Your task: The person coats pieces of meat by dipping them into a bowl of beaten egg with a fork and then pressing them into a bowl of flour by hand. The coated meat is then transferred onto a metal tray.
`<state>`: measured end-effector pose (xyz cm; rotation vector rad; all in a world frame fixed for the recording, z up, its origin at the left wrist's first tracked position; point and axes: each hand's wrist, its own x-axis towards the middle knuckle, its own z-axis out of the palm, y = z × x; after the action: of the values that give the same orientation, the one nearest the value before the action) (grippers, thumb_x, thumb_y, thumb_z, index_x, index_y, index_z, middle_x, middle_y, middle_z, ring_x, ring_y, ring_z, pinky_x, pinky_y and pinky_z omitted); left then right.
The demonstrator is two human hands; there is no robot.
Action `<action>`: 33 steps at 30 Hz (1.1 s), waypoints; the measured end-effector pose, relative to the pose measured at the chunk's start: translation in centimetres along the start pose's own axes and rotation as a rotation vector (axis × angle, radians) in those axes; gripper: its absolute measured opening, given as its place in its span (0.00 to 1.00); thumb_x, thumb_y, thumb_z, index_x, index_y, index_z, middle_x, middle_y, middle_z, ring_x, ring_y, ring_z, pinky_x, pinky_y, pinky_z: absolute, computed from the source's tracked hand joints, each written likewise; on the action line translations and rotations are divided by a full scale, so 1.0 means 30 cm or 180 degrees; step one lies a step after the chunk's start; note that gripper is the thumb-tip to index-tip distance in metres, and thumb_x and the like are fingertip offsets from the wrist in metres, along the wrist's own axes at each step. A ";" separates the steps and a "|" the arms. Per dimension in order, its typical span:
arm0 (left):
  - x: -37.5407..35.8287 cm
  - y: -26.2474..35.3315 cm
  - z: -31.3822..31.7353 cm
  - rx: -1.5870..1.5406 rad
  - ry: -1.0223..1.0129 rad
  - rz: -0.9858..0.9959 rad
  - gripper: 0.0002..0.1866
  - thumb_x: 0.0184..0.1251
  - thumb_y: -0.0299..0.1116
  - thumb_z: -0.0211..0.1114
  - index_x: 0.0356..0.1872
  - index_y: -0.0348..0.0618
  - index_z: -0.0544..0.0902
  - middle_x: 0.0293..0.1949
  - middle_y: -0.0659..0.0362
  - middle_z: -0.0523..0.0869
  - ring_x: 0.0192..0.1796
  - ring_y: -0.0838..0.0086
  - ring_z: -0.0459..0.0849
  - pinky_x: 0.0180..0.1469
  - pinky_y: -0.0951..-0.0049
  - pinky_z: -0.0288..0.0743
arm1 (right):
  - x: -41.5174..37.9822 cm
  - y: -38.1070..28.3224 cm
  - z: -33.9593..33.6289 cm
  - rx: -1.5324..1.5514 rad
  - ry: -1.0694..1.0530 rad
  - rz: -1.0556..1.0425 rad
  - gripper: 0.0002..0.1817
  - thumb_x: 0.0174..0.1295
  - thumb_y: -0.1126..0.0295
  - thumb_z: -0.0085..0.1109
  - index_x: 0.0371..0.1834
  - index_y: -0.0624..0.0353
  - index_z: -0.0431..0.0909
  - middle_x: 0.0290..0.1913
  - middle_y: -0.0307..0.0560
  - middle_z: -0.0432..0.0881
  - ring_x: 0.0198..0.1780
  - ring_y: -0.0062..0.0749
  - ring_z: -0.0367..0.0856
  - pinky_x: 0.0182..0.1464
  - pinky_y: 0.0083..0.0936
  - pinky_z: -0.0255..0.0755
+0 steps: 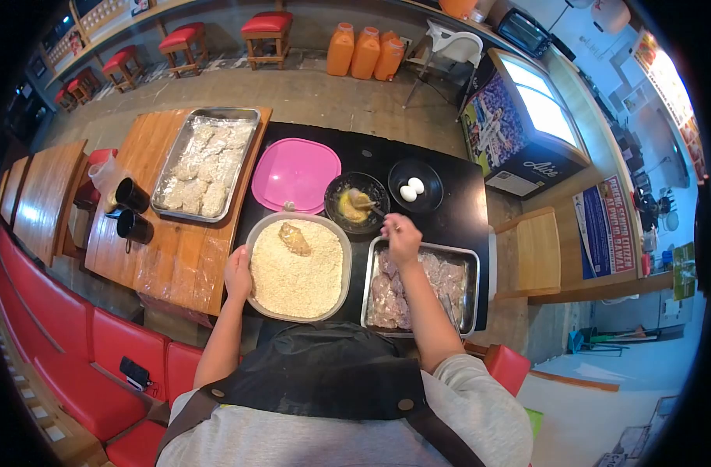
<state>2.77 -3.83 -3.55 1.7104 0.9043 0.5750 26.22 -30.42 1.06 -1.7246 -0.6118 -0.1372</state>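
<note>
A black table (449,219) fills the middle; take its centre as the clock's, twelve being farthest from the wearer. At nine, a wooden table (176,249) carries a metal tray of coated pieces (192,194), perhaps to keep them apart from raw ones. Between four and five, a second metal tray holds raw meat pieces (386,296), within easy reach of the right arm. At eight is a square tub (301,317) of pale crumbs (301,276); its pink lid (297,171) lies at ten, leaving them uncovered. Near twelve, a black bowl (337,187) holds yellow, egg-like liquid. At two is another black bowl (431,199). The left hand (238,272) lies against the tub's outer wall, seemingly steadying it; whether its fingers grip, I cannot tell. The right hand (403,237) is closed around a utensil (371,205) slanting into the liquid, fingers clear of it. One coated piece (294,238) sits on the crumbs toward twelve. Smallest, two white eggs (408,193) rest together in the farther bowl, whose sides probably stop them rolling.
</note>
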 end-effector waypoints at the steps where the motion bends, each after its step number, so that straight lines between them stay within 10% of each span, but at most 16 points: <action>1: 0.002 -0.010 0.001 -0.0045 0.0007 -0.0028 0.17 0.69 0.37 0.48 0.46 0.34 0.78 0.41 0.53 0.82 0.45 0.69 0.79 0.50 0.72 0.69 | -0.024 -0.014 -0.002 -0.0579 -0.0430 -0.0496 0.04 0.57 0.76 0.54 0.34 0.64 0.77 0.29 0.49 0.79 0.24 0.30 0.79 0.29 0.23 0.74; 33: 0.007 -0.002 -0.002 -0.0088 -0.0125 0.0040 0.18 0.69 0.38 0.47 0.45 0.32 0.78 0.41 0.52 0.82 0.45 0.70 0.79 0.49 0.72 0.69 | -0.017 0.044 0.046 0.0556 0.0127 0.0837 0.07 0.58 0.75 0.54 0.36 0.68 0.77 0.30 0.45 0.79 0.23 0.20 0.78 0.24 0.15 0.73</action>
<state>2.83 -3.62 -3.61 1.6980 0.8547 0.5581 26.07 -29.45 -0.66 -1.6121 -0.3523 0.0656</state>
